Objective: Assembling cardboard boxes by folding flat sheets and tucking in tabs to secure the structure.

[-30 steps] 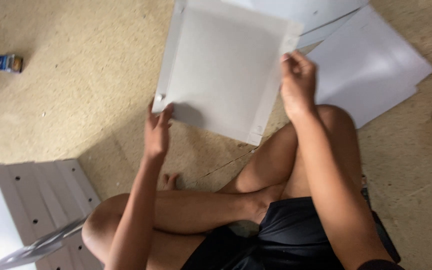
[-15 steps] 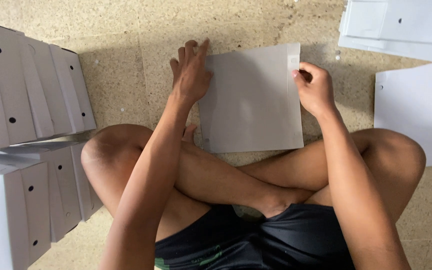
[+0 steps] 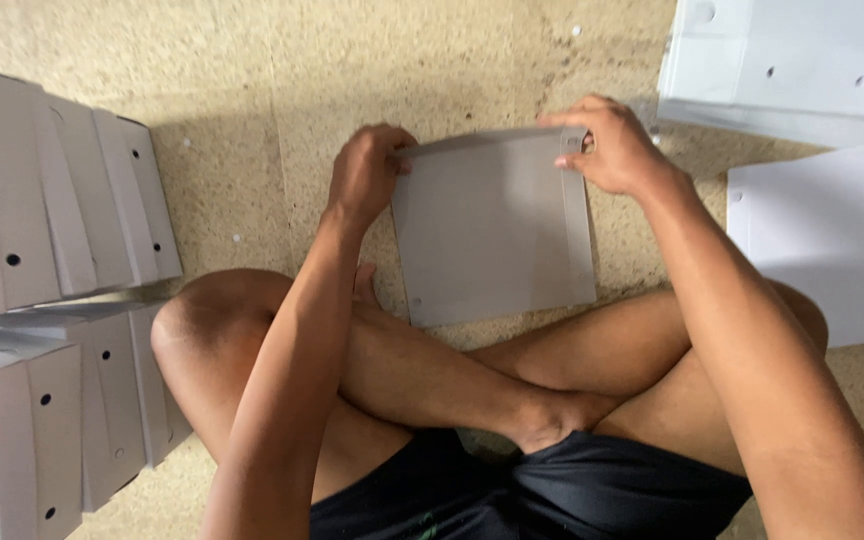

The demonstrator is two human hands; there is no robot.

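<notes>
I sit cross-legged on a speckled beige floor. A flat grey-white cardboard sheet [image 3: 492, 230] with creased side flaps lies on the floor just beyond my shins. My left hand [image 3: 364, 172] grips its far left corner, fingers curled over the top edge. My right hand [image 3: 612, 148] holds the far right corner, thumb under and fingers on top. The far edge of the sheet is lifted slightly off the floor.
Stacks of folded white cardboard boxes [image 3: 52, 215] with small round holes stand at my left, with more of these boxes [image 3: 62, 420] nearer my knee. Flat white cardboard sheets [image 3: 832, 235] and another pile [image 3: 792, 60] lie at the right and far right.
The sheet came down from mid-air onto the floor in front of my legs. My left hand went from lying flat on it to gripping its far corner; my right hand shifted up along the far edge.
</notes>
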